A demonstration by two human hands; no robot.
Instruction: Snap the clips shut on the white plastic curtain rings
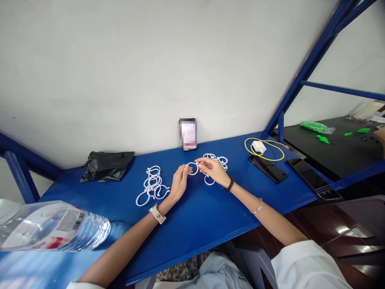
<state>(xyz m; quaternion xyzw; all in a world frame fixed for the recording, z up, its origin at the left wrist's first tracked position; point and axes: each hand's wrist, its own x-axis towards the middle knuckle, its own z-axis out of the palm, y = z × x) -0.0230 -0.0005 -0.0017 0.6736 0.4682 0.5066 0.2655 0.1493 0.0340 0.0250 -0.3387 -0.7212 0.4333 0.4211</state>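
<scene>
Between my two hands is one white plastic ring [192,174], held just above the blue table [192,212]. My left hand [179,181] pinches its left side. On the other side, the fingers of my right hand [215,170] grip the ring near a small knob-like part at its upper right. A pile of similar white rings [153,182] lies left of my left hand. More white rings [222,160] lie behind and beneath my right hand, which partly hides them.
A phone-like screen [188,135] leans on the wall. At left are a black plastic bag [108,165] and a large water bottle [57,226]. To the right lie a yellow cable [278,149], a white charger [258,147] and two dark phones [267,168]. Green pieces [315,127] lie on a black table.
</scene>
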